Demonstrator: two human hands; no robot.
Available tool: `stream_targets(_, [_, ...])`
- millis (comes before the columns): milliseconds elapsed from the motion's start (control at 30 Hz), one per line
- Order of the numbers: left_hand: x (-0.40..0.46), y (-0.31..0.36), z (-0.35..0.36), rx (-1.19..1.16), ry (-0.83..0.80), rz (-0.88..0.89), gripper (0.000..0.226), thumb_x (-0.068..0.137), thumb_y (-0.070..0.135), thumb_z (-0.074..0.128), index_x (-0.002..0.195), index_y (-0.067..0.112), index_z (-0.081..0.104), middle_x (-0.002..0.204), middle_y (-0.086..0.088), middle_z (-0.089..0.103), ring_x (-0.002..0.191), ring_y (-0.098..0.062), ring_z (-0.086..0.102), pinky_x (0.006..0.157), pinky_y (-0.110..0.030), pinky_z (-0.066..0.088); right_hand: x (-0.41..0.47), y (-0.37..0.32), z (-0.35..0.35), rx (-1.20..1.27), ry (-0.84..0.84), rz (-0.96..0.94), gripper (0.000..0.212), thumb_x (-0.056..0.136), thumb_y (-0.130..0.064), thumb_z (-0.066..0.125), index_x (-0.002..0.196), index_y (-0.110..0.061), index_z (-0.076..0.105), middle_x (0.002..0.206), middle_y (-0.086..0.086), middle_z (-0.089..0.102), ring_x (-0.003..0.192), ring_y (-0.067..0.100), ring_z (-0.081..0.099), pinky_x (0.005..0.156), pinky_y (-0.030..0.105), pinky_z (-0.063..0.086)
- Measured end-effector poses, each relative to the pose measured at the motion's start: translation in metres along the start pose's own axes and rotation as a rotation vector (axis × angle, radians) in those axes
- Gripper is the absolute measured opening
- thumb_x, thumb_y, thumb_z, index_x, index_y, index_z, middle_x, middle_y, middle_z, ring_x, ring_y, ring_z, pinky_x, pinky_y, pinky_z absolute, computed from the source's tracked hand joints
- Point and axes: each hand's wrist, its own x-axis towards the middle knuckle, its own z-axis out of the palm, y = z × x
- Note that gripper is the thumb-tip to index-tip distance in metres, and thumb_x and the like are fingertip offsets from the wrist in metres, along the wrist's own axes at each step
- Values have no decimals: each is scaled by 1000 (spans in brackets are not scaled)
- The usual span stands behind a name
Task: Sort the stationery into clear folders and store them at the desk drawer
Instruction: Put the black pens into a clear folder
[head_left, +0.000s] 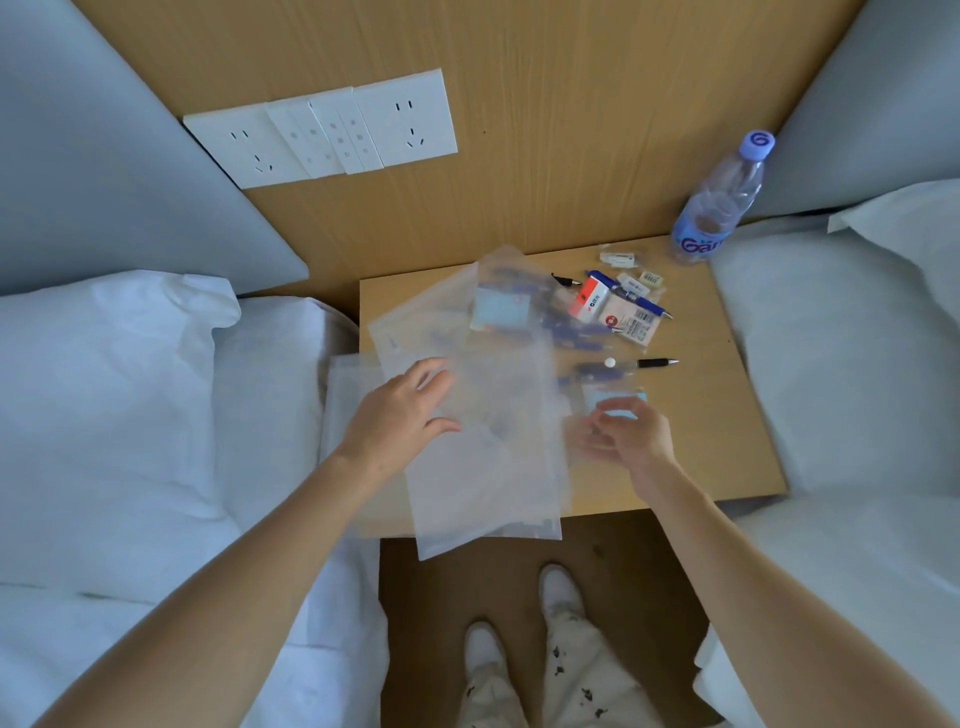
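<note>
While over the desk (727, 457), both hands on clear folders (483, 467).

I'm looking at a twin bedroom: two white-sheeted beds (130, 415) flank a bedside surface (727, 441) below wall sockets (322, 130).

1. Clear folders (483, 457): motion-blurred; how many sheets overlap cannot be told.
2. Blue pens (566, 332) under the folders: seen only as hazy shapes.
3. Right hand (631, 434): fingers (597, 441) smeared by blur, so its grip on the folder edge is unclear.
4. Packet labels (631, 319): print too small to read.
5. Worktop (727, 415): its left part is hidden by folders.
</note>
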Motion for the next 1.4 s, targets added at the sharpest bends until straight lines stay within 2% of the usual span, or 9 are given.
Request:
stream_targets(133, [-2, 1, 4, 6, 101, 118, 47, 59, 17, 88, 88, 6, 53, 96, -11, 66, 53, -23, 62, 42, -23, 45, 1, 9, 0, 42, 4, 26, 9, 91, -7, 60, 99, -10, 61, 95, 17, 69, 75, 27, 69, 65, 34, 60])
stream_targets(333, [-2, -1, 8, -25, 20, 19, 37, 63, 4, 85, 84, 5, 55, 84, -5, 61, 51, -22, 59, 42, -25, 34, -10, 12, 12, 163, -210, -13, 15, 95, -10, 52, 110, -10, 55, 102, 16, 68, 82, 30, 69, 75, 40, 57])
stream_targets(433, [-1, -5, 6, 26, -93, -145, 20, 87, 10, 65, 103, 5, 53, 106, -7, 57, 76, -27, 60, 60, -27, 32, -9, 13, 13, 181, -221, -20, 23, 95, -17, 54, 116, -10, 54, 106, 15, 68, 88, 30, 68, 79, 40, 55])
stream_targets(567, [1, -11, 7, 96, -131, -277, 21, 93, 15, 56, 111, 7, 49, 115, -8, 56, 91, -28, 59, 65, -28, 33, -4, 20, 7, 154, -55, -30, 28, 97, -31, 49, 116, -10, 54, 98, 10, 68, 85, 23, 68, 73, 33, 57])
stream_targets(767, [-1, -14, 18, 100, -109, -333, 28, 94, 21, 56, 119, 11, 49, 122, -7, 52, 97, -26, 58, 71, -29, 42, 12, 40, -2, -76, 262, -43, 30, 96, -22, 52, 122, -7, 52, 98, 10, 65, 70, 15, 62, 60, 24, 53])
stream_targets(1033, [-3, -16, 31, 71, -55, -282, 29, 91, 22, 61, 116, 9, 53, 123, -7, 52, 96, -27, 59, 74, -34, 47, 18, 49, 32, -272, 283, -18, 35, 90, -8, 58, 122, -8, 44, 120, 13, 55, 87, 19, 54, 56, 23, 43])
stream_targets(1167, [-9, -22, 35, 56, -29, -220, 26, 77, 14, 76, 96, 4, 61, 115, -16, 60, 84, -34, 64, 63, -39, 51, 22, 51, 40, -265, 310, 12, 33, 90, -3, 56, 120, -7, 41, 121, 15, 54, 86, 18, 50, 64, 30, 44])
stream_targets(1267, [-13, -25, 39, 75, -45, -180, 32, 63, 12, 86, 82, 4, 61, 106, -19, 64, 72, -34, 67, 53, -37, 53, 20, 48, 40, -163, 349, 18, 32, 91, -4, 55, 121, -8, 46, 121, 13, 56, 89, 17, 52, 57, 21, 40])
stream_targets(1400, [-17, -25, 44, 83, -64, -185, 37, 56, 12, 90, 80, 5, 62, 105, -22, 65, 73, -35, 68, 53, -39, 55, 18, 26, 34, -16, 366, -78, 27, 91, -8, 58, 116, -15, 52, 120, 9, 60, 101, 20, 59, 76, 29, 51])
